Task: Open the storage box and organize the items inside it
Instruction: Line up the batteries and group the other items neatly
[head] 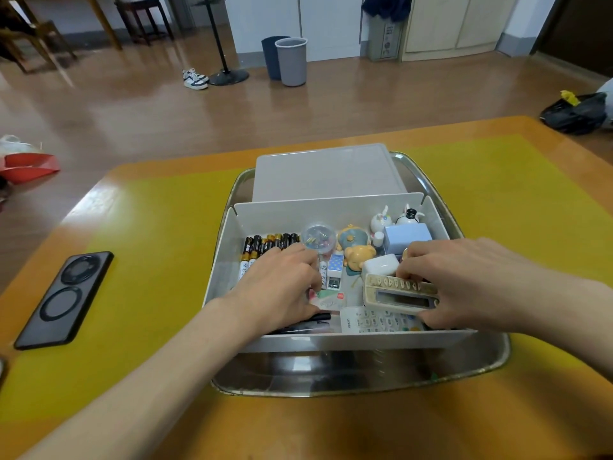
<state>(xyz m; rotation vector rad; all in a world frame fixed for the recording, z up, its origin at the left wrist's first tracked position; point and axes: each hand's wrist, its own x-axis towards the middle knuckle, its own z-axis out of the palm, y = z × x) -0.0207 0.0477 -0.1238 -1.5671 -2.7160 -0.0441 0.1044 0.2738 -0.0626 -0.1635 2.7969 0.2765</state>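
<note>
Right hand at 3 o'clock inside the box, fingers over the top edge and thumb under the near edge of a yellowed remote, pinching it slightly clear of the clutter, probably to lift or reseat it. Left hand at 9 o'clock in the box, palm down, fingers curled down among small items near the centre; impossible to tell whether anything is gripped, since the fingertips are hidden.

Box open, sitting in a metal tray at table centre. Lid already off, lying at 12 o'clock just behind the box, on the tray's far end, out of the way of both hands.

Inside: batteries lined up side by side at 10 o'clock, likely already sorted. Round clear tub of coloured clips at 12 o'clock. Small figurines and a pale blue block packed at 1 to 2 o'clock. White remote lying flat at 5 o'clock, under the yellowed one. Dark pens along the near wall at 7 o'clock.

Phone face down on the table at 9 o'clock, well apart from the tray.

Sorting seemingly midway: the left part tidy, the centre and right still jumbled.
</note>
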